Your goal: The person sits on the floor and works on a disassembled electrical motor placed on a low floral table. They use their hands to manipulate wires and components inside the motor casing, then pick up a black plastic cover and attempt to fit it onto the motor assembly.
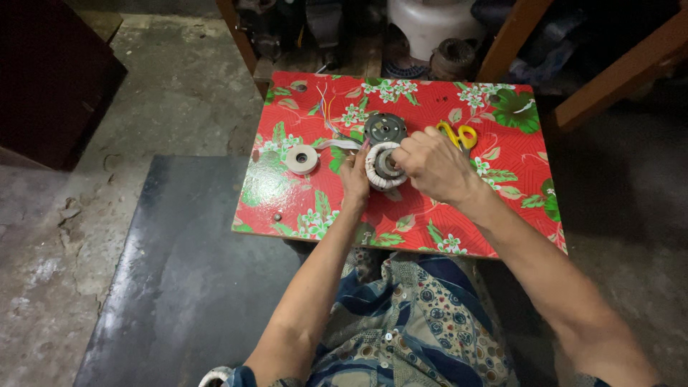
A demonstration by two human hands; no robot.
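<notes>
While the white-wrapped coil ring (pixel 385 166) was steadied at mid-table by the left hand (pixel 355 179), fingers closed against its side, the right hand (pixel 430 163) was clenched over its edge, yellow scissors (pixel 459 134) and tape roll (pixel 302 159) kept near.

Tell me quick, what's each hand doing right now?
Left hand: closed on the side of the white wound coil ring, steadying it.
Right hand: curled shut over the coil's other edge; what its fingertips pinch cannot be told.
</notes>
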